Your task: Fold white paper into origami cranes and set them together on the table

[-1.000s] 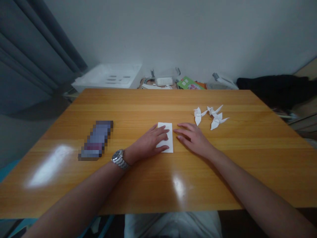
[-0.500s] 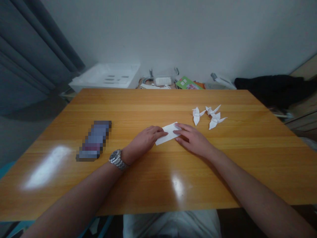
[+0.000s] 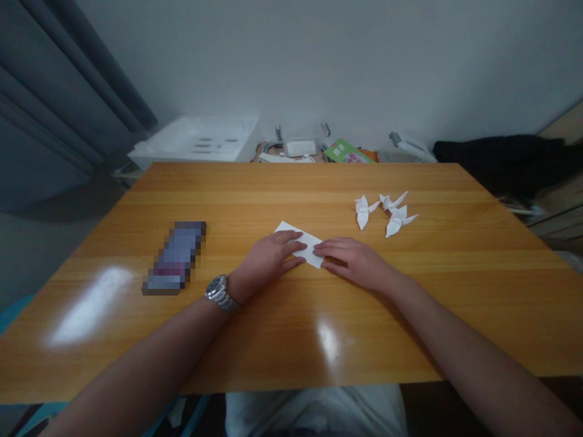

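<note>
So: L hand + R hand pin folded paper on table.

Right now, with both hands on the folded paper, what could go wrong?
1. The folded paper lies askew on the glossy table under the left hand and the fingertips of the right hand; it may slide, so a crease could land crooked.
2. The paper cranes sit just beyond the right hand; a sweep might knock them.

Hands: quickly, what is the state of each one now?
Left hand: open, flat on the folded white paper.
Right hand: open, touching the paper's right end.
</note>
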Available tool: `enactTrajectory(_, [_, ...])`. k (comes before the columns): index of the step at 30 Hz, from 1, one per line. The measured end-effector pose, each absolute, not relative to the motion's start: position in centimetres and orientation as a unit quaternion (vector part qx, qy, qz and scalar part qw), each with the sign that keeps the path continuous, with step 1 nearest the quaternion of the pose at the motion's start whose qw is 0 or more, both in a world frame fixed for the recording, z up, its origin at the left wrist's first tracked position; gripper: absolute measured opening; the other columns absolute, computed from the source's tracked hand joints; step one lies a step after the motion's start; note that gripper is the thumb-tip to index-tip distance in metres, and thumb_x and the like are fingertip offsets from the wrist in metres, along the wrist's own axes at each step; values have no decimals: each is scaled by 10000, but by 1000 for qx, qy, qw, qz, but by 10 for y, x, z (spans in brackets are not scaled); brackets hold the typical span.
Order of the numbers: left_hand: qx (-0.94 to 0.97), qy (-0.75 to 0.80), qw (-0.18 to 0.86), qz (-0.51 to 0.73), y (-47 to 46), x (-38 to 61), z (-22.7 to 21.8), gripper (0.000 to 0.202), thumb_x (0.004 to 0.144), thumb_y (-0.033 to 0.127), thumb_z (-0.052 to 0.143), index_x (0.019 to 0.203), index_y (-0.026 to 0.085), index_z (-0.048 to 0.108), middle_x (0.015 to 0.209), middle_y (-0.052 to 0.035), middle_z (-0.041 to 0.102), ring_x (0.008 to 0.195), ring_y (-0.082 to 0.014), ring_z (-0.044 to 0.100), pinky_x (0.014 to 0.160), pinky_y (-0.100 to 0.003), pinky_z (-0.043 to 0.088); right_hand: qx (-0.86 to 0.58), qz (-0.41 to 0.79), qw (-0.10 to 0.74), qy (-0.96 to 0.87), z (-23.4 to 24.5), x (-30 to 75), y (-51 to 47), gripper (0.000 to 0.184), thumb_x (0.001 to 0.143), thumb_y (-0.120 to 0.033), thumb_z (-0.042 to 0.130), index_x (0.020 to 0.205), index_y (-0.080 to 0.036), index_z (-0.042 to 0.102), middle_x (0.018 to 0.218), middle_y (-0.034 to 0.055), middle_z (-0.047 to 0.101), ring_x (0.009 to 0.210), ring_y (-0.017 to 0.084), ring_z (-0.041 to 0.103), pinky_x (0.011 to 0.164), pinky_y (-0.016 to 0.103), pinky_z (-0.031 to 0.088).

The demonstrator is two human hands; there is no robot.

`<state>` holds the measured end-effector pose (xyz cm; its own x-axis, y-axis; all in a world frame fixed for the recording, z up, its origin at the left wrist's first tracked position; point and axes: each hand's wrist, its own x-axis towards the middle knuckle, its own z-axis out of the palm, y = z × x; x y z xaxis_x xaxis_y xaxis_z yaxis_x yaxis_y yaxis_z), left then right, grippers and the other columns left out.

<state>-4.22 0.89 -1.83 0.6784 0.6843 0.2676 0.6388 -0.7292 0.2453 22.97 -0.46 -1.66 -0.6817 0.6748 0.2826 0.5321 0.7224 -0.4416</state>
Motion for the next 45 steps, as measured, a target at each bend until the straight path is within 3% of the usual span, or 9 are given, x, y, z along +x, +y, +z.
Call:
enactTrajectory(4, [917,344,78,186,9,-41,-16,259,1001,364,614,1194,220,712,1367,-62,664,1280,-242,607,1117,-424,485,-328,171,220,-903,-16,229,-4,297,966,-224,650,1253,-264,716,1334,86,708,1194,253,675,1051,486,529])
enactTrajectory(10, [914,354,87,180,8,-40,-15,354,982,438,632,1248,212,690,1381,-91,652,1242,-247,638,1060,-416,529,-319,185,236,-899,-16,228,-2,268,962,-241,658,1216,-268,740,1293,90,726,1174,250,677,1032,487,537])
enactTrajectory(25, [923,340,54,171,8,-39,-13,343,993,444,616,1247,224,685,1365,-85,664,1225,-241,651,1025,-383,546,-316,184,252,-896,-20,229,3,245,924,-284,720,1165,-254,757,1251,95,744,1128,256,696,989,463,549])
enactTrajectory(45, [939,321,11,119,6,-33,-5,378,1056,441,472,1232,203,707,1387,-122,650,1262,-287,642,978,-403,578,-303,181,243,-904,-20,231,5,225,939,-294,705,1152,-235,748,1263,98,732,1131,255,679,981,455,539])
